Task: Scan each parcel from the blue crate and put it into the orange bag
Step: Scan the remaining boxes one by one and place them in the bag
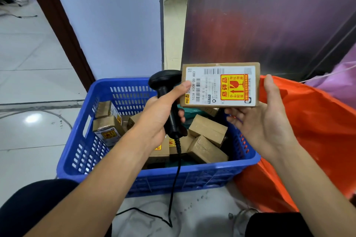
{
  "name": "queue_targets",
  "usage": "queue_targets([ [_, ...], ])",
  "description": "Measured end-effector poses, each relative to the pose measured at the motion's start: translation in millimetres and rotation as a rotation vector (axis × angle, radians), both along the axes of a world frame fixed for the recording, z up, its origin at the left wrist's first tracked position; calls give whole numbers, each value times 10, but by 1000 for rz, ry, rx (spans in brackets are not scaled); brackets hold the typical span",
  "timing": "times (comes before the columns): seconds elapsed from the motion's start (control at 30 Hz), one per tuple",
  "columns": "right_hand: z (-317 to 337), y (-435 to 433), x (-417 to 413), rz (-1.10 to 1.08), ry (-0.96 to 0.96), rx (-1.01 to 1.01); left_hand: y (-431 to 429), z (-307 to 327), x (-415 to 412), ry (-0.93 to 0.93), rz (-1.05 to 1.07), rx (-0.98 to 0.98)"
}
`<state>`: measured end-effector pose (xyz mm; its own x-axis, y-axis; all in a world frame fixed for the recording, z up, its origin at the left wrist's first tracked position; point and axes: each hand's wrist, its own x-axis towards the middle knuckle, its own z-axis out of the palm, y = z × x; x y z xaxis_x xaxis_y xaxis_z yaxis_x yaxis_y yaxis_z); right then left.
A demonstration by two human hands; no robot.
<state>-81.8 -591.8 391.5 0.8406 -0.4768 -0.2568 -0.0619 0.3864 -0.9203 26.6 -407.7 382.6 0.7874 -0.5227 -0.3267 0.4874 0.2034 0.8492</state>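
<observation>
A flat brown parcel (219, 84) with a white label and a yellow-red fragile sticker is held up above the blue crate (192, 175), label facing me. My right hand (264, 121) holds it from the right, thumb along its right edge and fingers under its bottom edge. My left hand (159, 115) grips the handle of a black barcode scanner (163, 81), and its thumb presses the parcel's left edge. The scanner head sits just left of the parcel. Several brown boxes (208, 131) lie in the crate. The orange bag (308, 121) stands open to the crate's right.
The scanner's black cable (174, 188) hangs down over the crate's front wall to the floor. A metal panel (269, 25) and a blue wall (115, 25) stand behind. A pink bag (342, 79) lies at the far right. White tiled floor spreads to the left.
</observation>
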Motion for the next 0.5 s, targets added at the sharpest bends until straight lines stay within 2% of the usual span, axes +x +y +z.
queue_targets([
  [0.17,-70,143,22,-59,-102,-32,-51,-19,-38,32,5,-8],
  [0.5,-70,125,32,-77,-57,-127,-36,-52,2,1,57,32],
])
